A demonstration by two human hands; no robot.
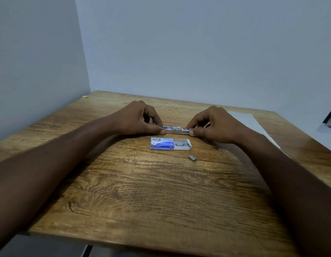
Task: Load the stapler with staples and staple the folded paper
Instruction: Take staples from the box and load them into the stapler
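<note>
A small metal stapler (176, 130) lies lengthwise on the wooden table (142, 191), held at both ends. My left hand (140, 118) pinches its left end with thumb and fingers. My right hand (214, 124) pinches its right end, where a thin metal part sticks out. Just in front lies a blue and white staple box (162, 143) with its tray slid out to the right, showing staple strips (182, 144). A loose block of staples (192, 157) rests on the table nearer me. A white sheet of paper (248, 121) lies at the right, partly under my right forearm.
The table stands in a corner, with grey walls to the left and behind. A dark object (330, 118) sits at the far right edge. A tiny yellow scrap (86, 96) lies at the table's back left corner.
</note>
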